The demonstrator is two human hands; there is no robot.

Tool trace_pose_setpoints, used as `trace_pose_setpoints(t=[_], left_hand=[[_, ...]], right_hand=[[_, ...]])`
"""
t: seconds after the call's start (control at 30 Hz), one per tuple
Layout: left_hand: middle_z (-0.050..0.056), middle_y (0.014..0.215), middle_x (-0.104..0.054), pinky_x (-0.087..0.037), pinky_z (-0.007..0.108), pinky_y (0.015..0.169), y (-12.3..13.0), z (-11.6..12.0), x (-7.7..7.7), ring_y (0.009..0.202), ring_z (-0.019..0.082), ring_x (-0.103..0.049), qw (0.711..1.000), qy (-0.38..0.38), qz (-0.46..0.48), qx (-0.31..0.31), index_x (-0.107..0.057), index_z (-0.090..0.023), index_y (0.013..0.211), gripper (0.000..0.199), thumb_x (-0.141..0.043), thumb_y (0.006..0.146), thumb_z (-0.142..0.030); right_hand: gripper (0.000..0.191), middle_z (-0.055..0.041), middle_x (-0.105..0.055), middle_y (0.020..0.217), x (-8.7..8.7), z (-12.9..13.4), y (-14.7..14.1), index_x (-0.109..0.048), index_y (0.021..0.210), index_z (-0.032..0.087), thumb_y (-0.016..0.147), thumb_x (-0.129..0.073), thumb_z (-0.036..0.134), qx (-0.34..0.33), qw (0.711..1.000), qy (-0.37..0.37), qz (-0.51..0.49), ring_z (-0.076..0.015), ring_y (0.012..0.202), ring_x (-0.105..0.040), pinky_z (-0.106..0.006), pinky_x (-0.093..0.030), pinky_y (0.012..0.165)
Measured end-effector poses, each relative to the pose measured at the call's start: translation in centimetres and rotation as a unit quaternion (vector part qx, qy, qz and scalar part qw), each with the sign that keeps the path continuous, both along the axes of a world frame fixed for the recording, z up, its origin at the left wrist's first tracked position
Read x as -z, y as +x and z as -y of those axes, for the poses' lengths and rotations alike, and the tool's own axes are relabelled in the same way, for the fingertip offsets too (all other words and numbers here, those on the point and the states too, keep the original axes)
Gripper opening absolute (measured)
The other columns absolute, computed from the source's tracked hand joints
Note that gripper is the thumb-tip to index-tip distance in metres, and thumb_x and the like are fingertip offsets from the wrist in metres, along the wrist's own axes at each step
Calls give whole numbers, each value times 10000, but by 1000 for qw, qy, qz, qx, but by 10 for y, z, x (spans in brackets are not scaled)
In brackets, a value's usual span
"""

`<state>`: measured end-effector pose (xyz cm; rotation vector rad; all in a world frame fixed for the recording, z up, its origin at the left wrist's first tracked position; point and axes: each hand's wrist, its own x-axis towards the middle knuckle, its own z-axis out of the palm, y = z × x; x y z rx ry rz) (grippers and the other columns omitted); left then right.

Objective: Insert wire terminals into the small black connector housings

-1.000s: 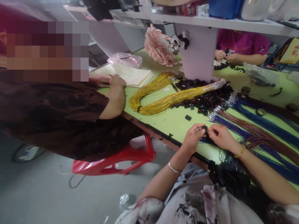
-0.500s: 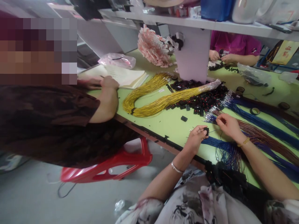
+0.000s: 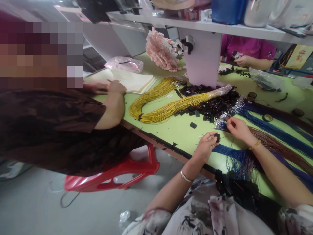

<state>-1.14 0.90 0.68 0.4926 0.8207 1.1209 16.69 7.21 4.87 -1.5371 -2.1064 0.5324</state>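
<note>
My left hand point(image 3: 206, 146) is closed around a small black connector housing point(image 3: 217, 137), pinched between thumb and fingers. A thin dark wire point(image 3: 223, 137) runs from the housing toward the right. My right hand point(image 3: 238, 129) has thumb and forefinger pinched together at the silver-tipped wire ends point(image 3: 221, 120); what lies between those fingertips is too small to make out. Brown wires point(image 3: 271, 140) stretch away under my right wrist. Below the hands lies a bundle of blue wires point(image 3: 223, 149). Many black housings point(image 3: 207, 107) are heaped beyond my hands.
Yellow wires point(image 3: 156, 114) lie bent in a U on the green table point(image 3: 168, 132). At left a person point(image 3: 49, 130) writes in a notebook point(image 3: 137, 83) beside a red stool point(image 3: 137, 166). Another person point(image 3: 251, 49) works opposite, under a shelf point(image 3: 234, 30). Tape rolls point(image 3: 267, 117) lie at right.
Both my hands stay in almost the same place, the left still holding the black housing. The whole view has shifted slightly. A hand of the person opposite has moved.
</note>
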Motion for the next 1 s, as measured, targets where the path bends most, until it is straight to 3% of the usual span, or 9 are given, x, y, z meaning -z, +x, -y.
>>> trace_pose_setpoints(t=[0.13,0.27,0.5,1.0], left_hand=[[23,815,-605,-455,214,699,2,-2,2,742,96,-577,999,-7,52,-10,-641,-145,931,269,-730,678,-167],[23,834,-596,-451,212,689,2,-5,4,736,94,-564,996,-14,87,-20,-647,-144,927,247,-705,688,-129],[33,863,-587,-446,215,697,3,-5,7,759,97,-550,996,-10,87,-14,-648,-143,946,224,-671,725,-119],[32,859,-595,-437,231,727,1,-4,9,780,106,-553,996,3,86,-1,-639,-155,955,240,-686,719,-146]], right_hand=[[124,12,-568,639,-5,9,-18,-550,702,175,786,-484,238,-56,994,-8,-93,-108,565,-469,-214,-331,539],[113,30,-533,579,1,24,-23,-542,645,170,741,-511,221,-54,988,-56,-130,-93,525,-430,-206,-323,514],[137,32,-525,556,9,41,-21,-507,608,174,739,-498,211,-51,991,-60,-108,-88,504,-419,-207,-301,502],[163,32,-514,536,9,43,-23,-517,600,174,751,-489,228,-48,993,-67,-79,-87,489,-401,-207,-284,499]])
